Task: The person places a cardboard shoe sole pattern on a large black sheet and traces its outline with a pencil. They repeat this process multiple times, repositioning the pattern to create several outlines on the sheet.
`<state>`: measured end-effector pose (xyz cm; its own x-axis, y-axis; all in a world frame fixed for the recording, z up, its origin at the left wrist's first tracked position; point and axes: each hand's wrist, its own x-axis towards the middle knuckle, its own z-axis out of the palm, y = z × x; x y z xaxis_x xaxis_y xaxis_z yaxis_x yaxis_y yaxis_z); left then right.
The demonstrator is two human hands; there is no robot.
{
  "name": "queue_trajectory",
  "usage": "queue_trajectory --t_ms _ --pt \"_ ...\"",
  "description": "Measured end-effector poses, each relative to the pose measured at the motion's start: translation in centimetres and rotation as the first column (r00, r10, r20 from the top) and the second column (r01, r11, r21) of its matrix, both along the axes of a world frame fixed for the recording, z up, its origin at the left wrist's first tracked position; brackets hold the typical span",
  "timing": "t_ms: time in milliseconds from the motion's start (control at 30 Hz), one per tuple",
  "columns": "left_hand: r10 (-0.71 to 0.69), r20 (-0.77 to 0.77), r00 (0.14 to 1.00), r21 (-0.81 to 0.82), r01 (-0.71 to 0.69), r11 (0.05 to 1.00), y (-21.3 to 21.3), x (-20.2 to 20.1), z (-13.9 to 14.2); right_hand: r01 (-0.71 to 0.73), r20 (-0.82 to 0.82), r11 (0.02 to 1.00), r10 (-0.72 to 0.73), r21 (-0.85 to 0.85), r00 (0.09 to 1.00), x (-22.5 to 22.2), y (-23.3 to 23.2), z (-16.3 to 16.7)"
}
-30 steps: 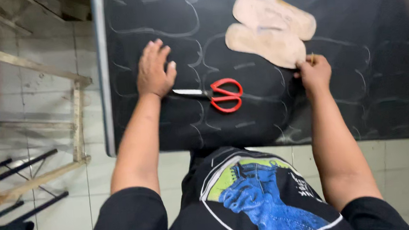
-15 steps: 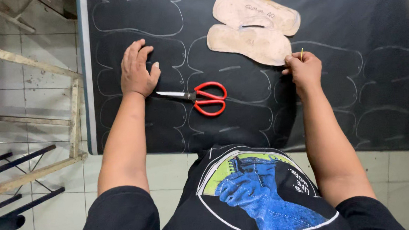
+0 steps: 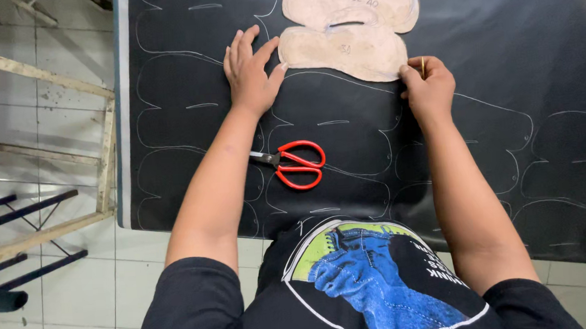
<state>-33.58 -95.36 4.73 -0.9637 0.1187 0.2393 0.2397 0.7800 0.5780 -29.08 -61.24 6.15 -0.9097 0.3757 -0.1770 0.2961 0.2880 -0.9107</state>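
A black sheet (image 3: 477,42) marked with white traced outlines covers the table. Two tan cardboard shoe-part templates lie on it at the top: the nearer template (image 3: 343,52) and a second template (image 3: 350,4) overlapping behind it. My left hand (image 3: 251,71) rests flat on the sheet, fingers spread, its thumb touching the nearer template's left end. My right hand (image 3: 428,86) is closed on a thin yellow pencil (image 3: 423,67) at the template's right edge. Red-handled scissors (image 3: 293,164) lie on the sheet beside my left forearm.
A worn wooden frame (image 3: 104,160) stands on the white tiled floor to the left of the table. Dark metal bars (image 3: 14,208) lie beneath it. The sheet's left edge (image 3: 121,128) runs down beside the frame.
My left hand has moved from near the scissors up and right to the nearer template's left end. My right hand stays at the template's right edge.
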Motion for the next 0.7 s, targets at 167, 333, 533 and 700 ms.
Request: queue_trajectory --t_ms 167,333,533,700 --pt "0.021 0.018 1.0 0.022 -0.022 1.0 0.26 0.03 0.08 -0.015 -0.005 0.998 0.015 0.053 1.0 0.29 0.13 -0.33" --pt "0.014 -0.006 1.0 0.023 -0.014 1.0 0.05 0.04 -0.18 -0.01 -0.008 0.999 0.01 0.038 1.0 0.51 0.12 -0.39" --pt "0.013 -0.001 1.0 0.017 -0.013 1.0 -0.04 0.07 -0.51 -0.021 -0.007 0.998 0.021 0.055 1.0 0.75 0.1 -0.27" --pt "0.005 -0.002 1.0 0.012 -0.005 1.0 -0.12 0.2 -0.47 -0.035 -0.017 0.997 0.036 0.075 0.999 0.8 0.02 -0.18"
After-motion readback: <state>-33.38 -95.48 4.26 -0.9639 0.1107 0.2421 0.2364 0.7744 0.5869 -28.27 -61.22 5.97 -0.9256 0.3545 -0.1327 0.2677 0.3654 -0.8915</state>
